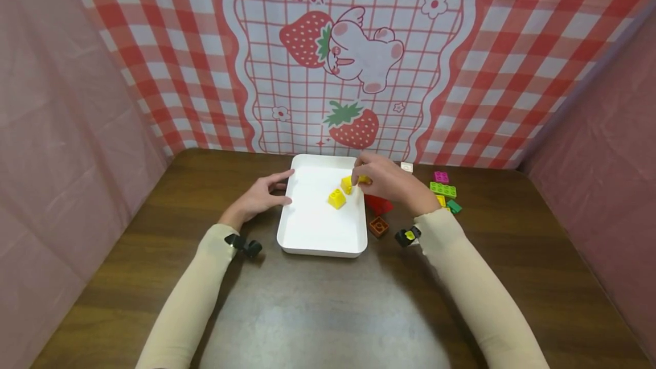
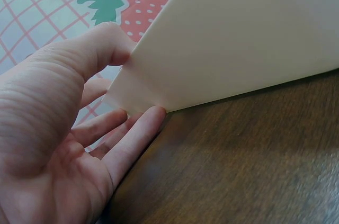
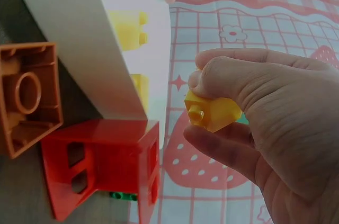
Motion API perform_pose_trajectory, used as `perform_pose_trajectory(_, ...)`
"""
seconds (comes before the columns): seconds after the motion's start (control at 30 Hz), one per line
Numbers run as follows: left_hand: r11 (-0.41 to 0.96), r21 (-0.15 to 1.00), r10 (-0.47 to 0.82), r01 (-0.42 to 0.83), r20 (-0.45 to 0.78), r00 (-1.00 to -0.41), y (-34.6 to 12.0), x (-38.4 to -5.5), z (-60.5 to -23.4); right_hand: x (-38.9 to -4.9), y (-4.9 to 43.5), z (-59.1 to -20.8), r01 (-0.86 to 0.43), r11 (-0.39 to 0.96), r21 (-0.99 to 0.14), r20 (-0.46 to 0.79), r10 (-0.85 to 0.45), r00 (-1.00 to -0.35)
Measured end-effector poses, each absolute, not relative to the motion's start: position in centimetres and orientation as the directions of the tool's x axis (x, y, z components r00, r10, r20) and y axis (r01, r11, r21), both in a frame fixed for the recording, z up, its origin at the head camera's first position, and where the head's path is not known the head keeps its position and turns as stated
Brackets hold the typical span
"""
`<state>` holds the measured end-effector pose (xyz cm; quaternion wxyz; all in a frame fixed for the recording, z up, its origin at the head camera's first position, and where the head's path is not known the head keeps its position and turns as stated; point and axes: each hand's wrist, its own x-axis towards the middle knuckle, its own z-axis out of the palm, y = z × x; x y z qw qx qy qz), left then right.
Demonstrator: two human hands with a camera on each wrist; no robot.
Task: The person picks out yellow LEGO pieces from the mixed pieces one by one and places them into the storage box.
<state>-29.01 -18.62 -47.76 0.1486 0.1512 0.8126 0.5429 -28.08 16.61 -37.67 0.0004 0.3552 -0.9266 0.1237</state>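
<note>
White plastic forms the shallow tray (image 1: 312, 226), which lies on the wooden table (image 1: 318, 318) with its long axis running from our near side toward the patterned cloth (image 1: 369, 118). With the right hand (image 1: 384, 178) we pinch the held yellow block (image 3: 214, 112) between thumb and fingertips, positioning it at the tray's right long rim, near the far half. In the right wrist view, its long axis runs roughly crosswise with a slight tilt; a stud shows at the end away from our palm. Inside the tray sit two further units: the nearer yellow block (image 1: 336, 199), sloped, its studs pointing up, and the farther yellow block (image 1: 346, 185), just beside it. With the left hand (image 1: 258, 195) we touch the tray's left wall, thumb and fingers extended and spread apart. Right of the tray we locate the red piece (image 1: 378, 204), which has window-like openings, and the brown block (image 1: 379, 226), its hollow underside facing up. Farther right, the light green block (image 1: 443, 189) points its long axis left to right, between the magenta block (image 1: 441, 177) and the dark green block (image 1: 454, 206).
</note>
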Motion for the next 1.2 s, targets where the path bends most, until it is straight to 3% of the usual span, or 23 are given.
perform_pose_trajectory(0.57, 0.376, 0.923, 0.402, 0.081, -0.084, -0.912, -18.4, -28.9, -47.5, -28.4, 14.1, -35.4, -0.706, 0.684, -0.185, 0.071, -0.707, -0.704)
perform_pose_trajectory(1.2, 0.373, 0.925, 0.4, 0.075, -0.087, -0.913, -18.4, -28.8, -47.5, -27.5, 12.6, -35.9, -0.694, 0.685, -0.223, -0.091, -0.723, -0.685)
